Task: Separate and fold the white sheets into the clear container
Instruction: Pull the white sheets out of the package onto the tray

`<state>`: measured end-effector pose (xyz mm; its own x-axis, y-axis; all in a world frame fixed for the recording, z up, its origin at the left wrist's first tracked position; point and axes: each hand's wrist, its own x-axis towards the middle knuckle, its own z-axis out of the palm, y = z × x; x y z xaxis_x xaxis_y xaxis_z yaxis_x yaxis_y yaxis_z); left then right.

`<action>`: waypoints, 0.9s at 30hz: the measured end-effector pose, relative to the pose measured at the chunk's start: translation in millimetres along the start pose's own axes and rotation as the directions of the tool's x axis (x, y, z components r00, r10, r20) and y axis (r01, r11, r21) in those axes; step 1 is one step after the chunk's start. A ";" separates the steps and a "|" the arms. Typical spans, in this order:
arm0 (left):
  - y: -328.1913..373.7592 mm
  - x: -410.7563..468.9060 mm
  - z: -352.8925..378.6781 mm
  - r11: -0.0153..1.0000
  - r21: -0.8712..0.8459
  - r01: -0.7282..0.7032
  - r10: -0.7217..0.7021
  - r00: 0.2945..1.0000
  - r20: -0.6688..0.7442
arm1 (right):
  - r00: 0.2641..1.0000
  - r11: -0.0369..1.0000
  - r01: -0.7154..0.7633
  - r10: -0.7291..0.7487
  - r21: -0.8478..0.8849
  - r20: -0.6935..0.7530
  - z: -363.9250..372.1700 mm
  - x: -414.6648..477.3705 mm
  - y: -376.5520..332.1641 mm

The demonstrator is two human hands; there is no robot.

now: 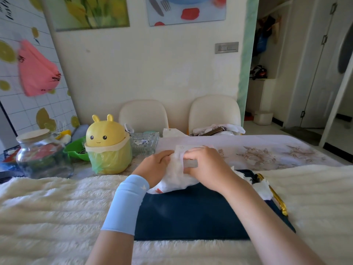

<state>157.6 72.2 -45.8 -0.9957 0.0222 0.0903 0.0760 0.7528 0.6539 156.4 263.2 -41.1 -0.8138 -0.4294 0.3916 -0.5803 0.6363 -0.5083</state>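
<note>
Gripping a bunched white sheet (pixel 176 176), both hands (pixel 183 165) hover over the dark tray (pixel 191 213).

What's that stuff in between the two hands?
A bunch of white sheets, gripped by the left hand and right hand, over the dark blue tray. Head view.

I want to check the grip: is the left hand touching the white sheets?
Touching. The head view shows the left hand with its fingers curled onto the white sheets, and no gap is visible between them.
</note>
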 end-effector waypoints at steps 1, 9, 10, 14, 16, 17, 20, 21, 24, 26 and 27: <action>-3.8 1.4 -0.3 1.000 -0.029 -0.001 0.001 1.000 -0.004 | 0.999 0.999 0.038 -0.038 -0.020 0.000 3.6 0.7 -0.5; -8.8 2.5 5.2 0.988 -0.157 0.011 -0.012 1.000 -0.004 | 0.997 0.966 -0.062 0.048 -0.252 -0.062 12.4 -0.9 -21.9; -9.6 2.2 4.1 0.986 -0.169 0.012 -0.014 1.000 -0.010 | 0.997 0.972 -0.046 0.029 -0.231 -0.075 14.0 -2.0 -25.2; -16.6 -2.3 -1.7 0.972 -0.234 0.025 -0.019 0.999 0.029 | 0.997 0.988 -0.070 0.073 -0.134 0.015 17.9 -2.2 -28.3; -15.9 -2.9 -0.3 0.972 -0.235 0.030 -0.014 0.998 0.067 | 0.988 0.964 -0.140 0.150 -0.227 0.027 19.6 1.5 -27.5; -14.0 -2.5 1.1 0.971 -0.235 0.033 -0.014 0.997 0.079 | 0.987 0.946 -0.159 0.158 -0.283 -0.026 20.4 1.7 -29.5; -7.7 -5.7 0.6 0.977 -0.211 0.039 -0.022 0.996 0.083 | 0.991 0.950 -0.119 0.096 -0.290 -0.094 27.8 -1.7 -29.5; -8.3 -6.3 -1.1 0.974 -0.223 0.042 -0.023 0.996 0.087 | 0.995 0.974 -0.089 0.078 -0.208 -0.056 28.8 -4.6 -29.8; -11.7 -9.2 -5.3 0.934 -0.341 0.105 -0.055 0.987 0.154 | 0.997 0.991 -0.073 0.077 -0.110 0.030 30.2 -7.1 -27.7; -10.8 -11.0 -7.1 0.956 -0.278 0.089 -0.039 0.983 0.179 | 0.993 0.973 -0.109 0.116 -0.201 0.023 35.9 -4.4 -23.4; -9.7 -12.4 -8.1 0.984 -0.170 0.047 -0.009 0.977 0.215 | 0.990 0.960 -0.139 0.144 -0.243 0.002 38.3 -2.2 -23.9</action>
<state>169.6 59.3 -47.2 -0.9845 0.1561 -0.0795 0.0373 0.6302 0.7755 170.9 224.4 -59.2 -0.8890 -0.3347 0.3124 -0.4362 0.8264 -0.3560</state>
